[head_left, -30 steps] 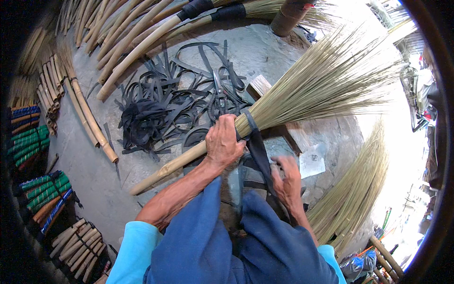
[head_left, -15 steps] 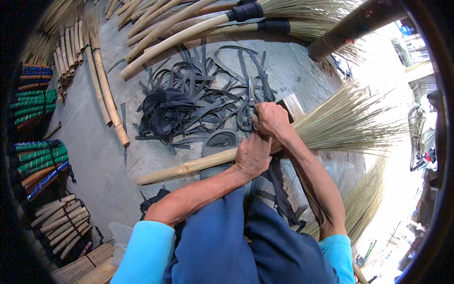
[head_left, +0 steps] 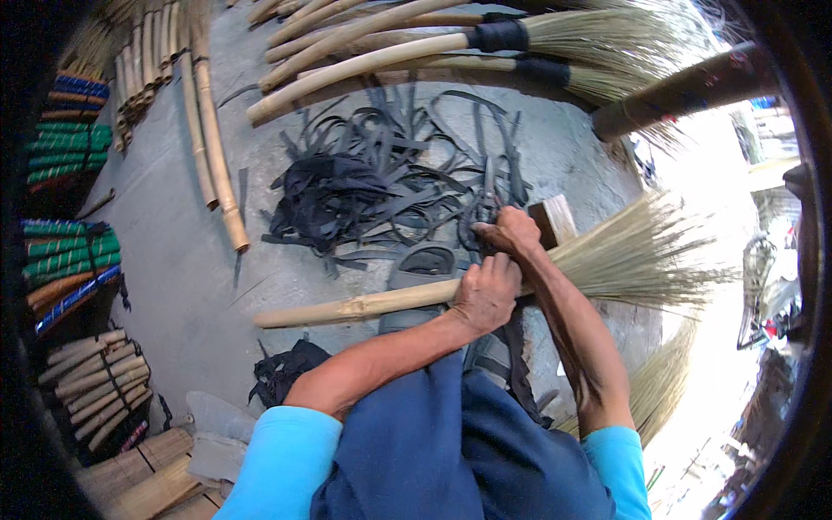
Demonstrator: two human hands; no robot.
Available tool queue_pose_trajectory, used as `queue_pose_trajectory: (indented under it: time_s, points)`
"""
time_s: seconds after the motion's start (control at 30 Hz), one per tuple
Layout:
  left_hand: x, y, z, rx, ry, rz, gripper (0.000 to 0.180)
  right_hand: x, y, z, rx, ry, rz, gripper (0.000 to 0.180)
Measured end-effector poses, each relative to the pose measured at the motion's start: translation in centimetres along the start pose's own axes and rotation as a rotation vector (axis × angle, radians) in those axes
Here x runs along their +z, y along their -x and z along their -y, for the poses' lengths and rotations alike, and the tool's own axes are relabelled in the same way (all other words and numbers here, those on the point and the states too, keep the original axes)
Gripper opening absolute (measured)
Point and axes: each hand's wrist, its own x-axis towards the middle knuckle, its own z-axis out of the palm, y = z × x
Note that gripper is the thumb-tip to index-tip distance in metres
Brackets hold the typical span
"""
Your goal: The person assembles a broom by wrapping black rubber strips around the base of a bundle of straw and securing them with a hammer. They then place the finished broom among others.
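Note:
A broom with a pale bamboo handle (head_left: 355, 308) and a fan of straw bristles (head_left: 637, 260) lies crosswise before my knees. My left hand (head_left: 488, 293) is closed around it where handle and bristles meet. Just beyond, my right hand (head_left: 513, 232) has its fingers curled; whatever they hold is hidden. A black strip (head_left: 517, 347) hangs below the broom beside my leg. Scissors (head_left: 490, 178) lie among black strips just past my right hand. The tangled heap of black rubber or cloth strips (head_left: 381, 186) spreads over the floor to the left.
Finished brooms (head_left: 498, 36) with black-bound necks lie along the far side. Bamboo poles (head_left: 212, 156) and tied bundles of sticks (head_left: 100, 381) sit at the left. A dark post (head_left: 685, 91) slants in at upper right, and a wooden block (head_left: 555, 221) stands behind the bristles.
The view has shifted, so the scene sits farther right and lower. My right hand has moved slightly away from my left, which stays closed on the broom.

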Motion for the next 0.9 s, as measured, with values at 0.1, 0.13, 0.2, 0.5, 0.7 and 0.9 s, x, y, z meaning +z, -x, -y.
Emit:
queue_pose_trajectory:
  time_s: [0.1,0.13,0.2,0.5,0.7,0.9]
  points:
    - [0.2,0.1,0.2,0.01,0.019,-0.046,0.041,-0.1,-0.2,0.0,-0.064,0.079,0.023,0.071]
    - [0.2,0.0,0.2,0.007,0.013,-0.071,0.041,-0.1,-0.4,0.0,-0.071,0.114,0.031,0.071]
    - [0.3,0.0,0.3,0.002,0.014,-0.055,0.041,-0.1,-0.3,-0.2,-0.056,0.091,0.015,0.068]
    - [-0.6,-0.1,0.5,0.028,0.09,-0.109,0.042,-1.8,0.2,-2.6,0.061,-0.647,0.147,0.054]
    - [-1.5,-0.3,0.6,0.03,0.125,-0.083,0.055,-2.2,0.3,-3.1,0.143,-0.728,0.212,0.037]
    - [-2.1,-0.4,0.7,0.003,0.17,0.008,0.06,-5.5,2.1,-2.3,0.111,-0.932,0.241,0.041]
